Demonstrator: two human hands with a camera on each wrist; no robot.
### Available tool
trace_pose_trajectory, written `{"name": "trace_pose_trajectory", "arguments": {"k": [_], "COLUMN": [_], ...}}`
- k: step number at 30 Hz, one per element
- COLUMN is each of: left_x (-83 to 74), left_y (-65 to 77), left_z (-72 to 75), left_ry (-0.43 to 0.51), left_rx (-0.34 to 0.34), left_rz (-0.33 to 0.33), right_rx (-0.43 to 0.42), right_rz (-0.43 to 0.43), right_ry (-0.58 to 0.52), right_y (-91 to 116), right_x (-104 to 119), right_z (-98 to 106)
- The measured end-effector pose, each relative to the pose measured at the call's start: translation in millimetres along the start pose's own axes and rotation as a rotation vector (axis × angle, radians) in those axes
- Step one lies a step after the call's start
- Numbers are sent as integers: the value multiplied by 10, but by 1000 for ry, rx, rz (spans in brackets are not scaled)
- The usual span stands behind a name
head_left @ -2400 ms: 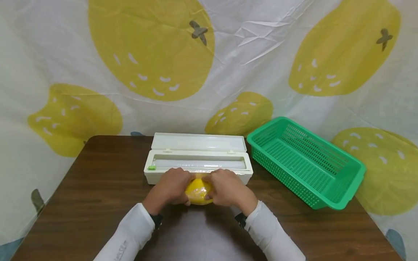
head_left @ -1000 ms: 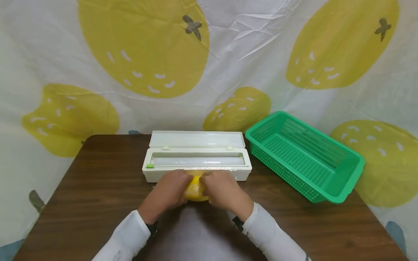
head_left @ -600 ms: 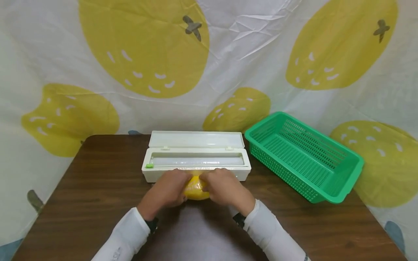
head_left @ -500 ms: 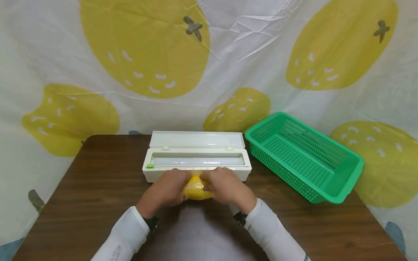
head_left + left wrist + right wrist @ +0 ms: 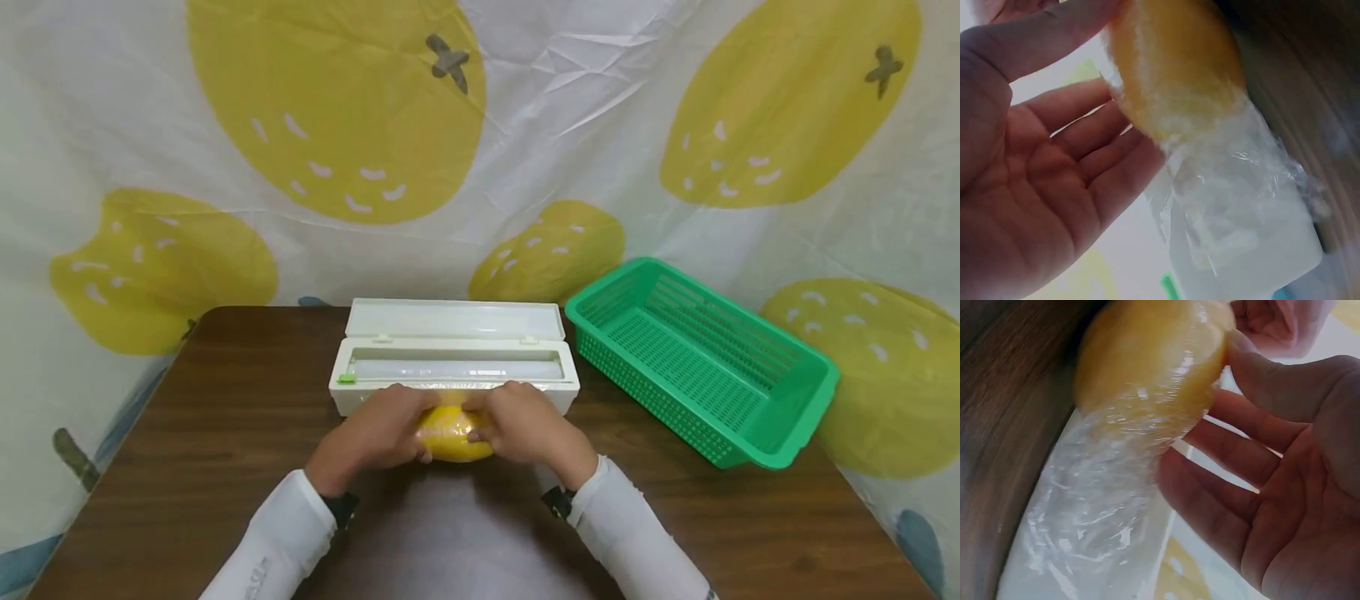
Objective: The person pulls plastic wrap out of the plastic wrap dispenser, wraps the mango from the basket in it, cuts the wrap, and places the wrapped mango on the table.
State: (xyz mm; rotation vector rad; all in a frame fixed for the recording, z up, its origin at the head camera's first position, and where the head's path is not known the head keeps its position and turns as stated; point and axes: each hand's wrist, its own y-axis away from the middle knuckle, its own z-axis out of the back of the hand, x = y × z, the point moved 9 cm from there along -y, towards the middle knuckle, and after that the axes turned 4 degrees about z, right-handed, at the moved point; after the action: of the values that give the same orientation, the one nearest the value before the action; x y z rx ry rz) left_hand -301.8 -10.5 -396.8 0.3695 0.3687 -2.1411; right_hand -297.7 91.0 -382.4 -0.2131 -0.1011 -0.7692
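Note:
A smooth yellow fruit (image 5: 454,433), its exact kind unclear, is wrapped in clear cling film (image 5: 1094,500) just in front of a white cling film dispenser (image 5: 456,343). My left hand (image 5: 386,427) holds the fruit's left side, thumb on the near face and fingers behind. From the right, my right hand (image 5: 522,423) grips it in the same way. Loose, crumpled film spreads out beyond both sides of the fruit in the wrist views. The dispenser's lid is raised, and the film roll (image 5: 457,369) lies inside.
A green plastic basket (image 5: 701,358) stands at the right, angled close to the dispenser. The dark wooden table (image 5: 225,433) ends against a hanging cloth (image 5: 555,125) printed with lemons. A green slider (image 5: 347,378) sits at the dispenser's left end.
The fruit first comes nearer the dispenser, and more of it shows between my hands now than one second ago. My hands have spread slightly apart on it. Dispenser and basket stay put.

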Motion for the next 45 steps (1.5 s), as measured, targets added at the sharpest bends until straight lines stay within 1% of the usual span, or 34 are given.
{"name": "trace_pose_trajectory", "arguments": {"k": [3,6,8,11,13,15,17,18,20,22,24,26,28,31,34,36,38,41,45], "left_x": [-62,-128,-143,-94,-20,62,152,206,327,488,669,828,949,1062,1112,1133,1139,1152,1146], "left_y": [41,109,146,181,198,221,247,266,308,367,429,472,489,474,438,407,379,351,334], "left_z": [8,41,89,189,245,302,380,433,568,704,801,836,818,748,676,637,602,572,570], "left_ry": [-34,-85,-80,-19,38,72,94,94,67,30,4,7,36,93,134,145,154,159,156], "left_rx": [-41,-85,-94,-97,-83,-79,-91,-106,-157,-194,-204,-192,-173,-171,-198,-225,-243,-262,-276], "left_rz": [-31,-58,-54,-25,7,24,46,62,89,146,210,250,267,264,251,240,227,215,188], "right_rx": [4,3,13,23,27,27,24,19,7,-13,-41,-59,-74,-84,-85,-74,-53,-15,40], "right_rz": [-41,-56,-62,-69,-66,-60,-54,-52,-49,-43,-35,-20,12,89,167,195,212,231,210], "right_ry": [-3,32,61,77,76,76,75,76,78,73,62,42,15,-25,-37,-19,4,46,75], "right_y": [23,32,39,50,51,50,51,51,54,55,47,18,-55,-262,-537,-710,-867,-1061,-1260], "right_x": [32,88,112,129,141,156,169,175,182,187,188,199,227,306,403,467,538,668,795], "right_z": [-6,-7,-17,-31,-37,-38,-29,-16,16,68,134,201,269,366,445,466,451,378,221]}}
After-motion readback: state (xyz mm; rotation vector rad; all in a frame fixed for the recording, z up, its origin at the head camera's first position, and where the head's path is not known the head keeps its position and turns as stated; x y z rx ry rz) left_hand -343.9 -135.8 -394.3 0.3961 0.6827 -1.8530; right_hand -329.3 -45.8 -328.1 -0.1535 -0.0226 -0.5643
